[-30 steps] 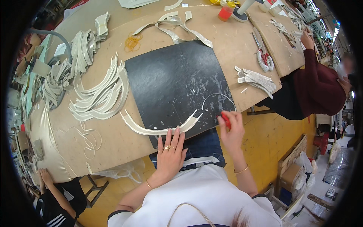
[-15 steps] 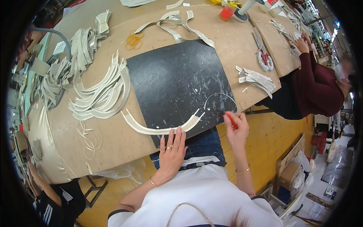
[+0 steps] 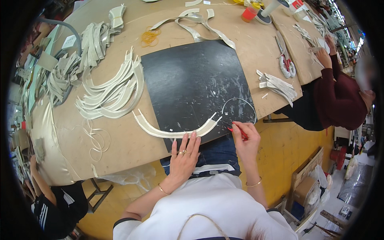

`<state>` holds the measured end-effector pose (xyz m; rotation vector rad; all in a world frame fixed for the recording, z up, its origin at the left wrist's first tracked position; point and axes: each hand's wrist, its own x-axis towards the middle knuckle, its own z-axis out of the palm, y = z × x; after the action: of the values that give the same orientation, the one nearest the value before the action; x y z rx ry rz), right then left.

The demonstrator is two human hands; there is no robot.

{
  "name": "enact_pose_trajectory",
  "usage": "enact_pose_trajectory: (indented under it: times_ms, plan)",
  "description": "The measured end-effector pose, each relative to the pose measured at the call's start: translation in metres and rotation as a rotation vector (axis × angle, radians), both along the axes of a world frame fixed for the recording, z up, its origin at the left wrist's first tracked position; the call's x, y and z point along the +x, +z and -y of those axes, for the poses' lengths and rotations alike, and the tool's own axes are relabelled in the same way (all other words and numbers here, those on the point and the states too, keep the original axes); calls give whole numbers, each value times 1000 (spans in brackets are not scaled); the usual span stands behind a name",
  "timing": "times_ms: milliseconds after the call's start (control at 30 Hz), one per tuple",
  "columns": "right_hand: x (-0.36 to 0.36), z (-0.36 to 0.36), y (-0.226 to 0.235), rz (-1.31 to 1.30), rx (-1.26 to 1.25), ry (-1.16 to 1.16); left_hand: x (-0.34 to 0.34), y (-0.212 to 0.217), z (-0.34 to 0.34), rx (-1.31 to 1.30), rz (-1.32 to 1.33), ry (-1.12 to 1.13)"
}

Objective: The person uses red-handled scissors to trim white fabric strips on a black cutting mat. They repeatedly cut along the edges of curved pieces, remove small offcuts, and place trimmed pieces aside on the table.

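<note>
A curved cream strip (image 3: pixel 158 130) with paler piped edges lies along the near side of the black mat (image 3: pixel 188 80), its left end reaching past the mat. My left hand (image 3: pixel 183 158) rests on its middle, fingers stretched out flat. Close to the strip's right end, my right hand (image 3: pixel 247 146) grips a small red-handled tool (image 3: pixel 243 135). A thin dark tip seems to point from it toward the strip end; its exact kind is unclear. Beside that end a thin white cord (image 3: pixel 237 99) arcs over the mat toward my right hand.
Stacked curved strips (image 3: pixel 112 96) lie left of the mat, with bundled strips (image 3: pixel 96 42) beyond. Loose strips (image 3: pixel 196 18) and yellow rubber bands (image 3: pixel 150 37) sit behind. Scissors (image 3: pixel 286 60) and a short strip bundle (image 3: pixel 277 85) lie right, near a co-worker (image 3: pixel 338 92).
My right hand has shifted slightly left, bringing the red-handled tool nearer the strip's right end. The left hand still lies on the strip. The whole view has shifted a little.
</note>
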<state>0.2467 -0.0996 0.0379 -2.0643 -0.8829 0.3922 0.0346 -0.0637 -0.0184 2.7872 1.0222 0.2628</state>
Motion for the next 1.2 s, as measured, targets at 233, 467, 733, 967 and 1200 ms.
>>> enact_pose_trajectory:
  times_ms: [233,467,733,967,1200]
  plan:
    - [-31,-2,-3,227,-123,203,1,-2,3,-24,43,8]
    - [1,-1,9,-52,81,113,4,0,4,6,18,-25]
    - [-19,-23,9,-9,-4,383,-6,17,4,-164,233,42]
    - [-18,-35,-2,75,22,408,-41,13,-35,-158,188,182]
    - [-5,-44,10,-120,83,254,-63,47,-49,-179,378,197]
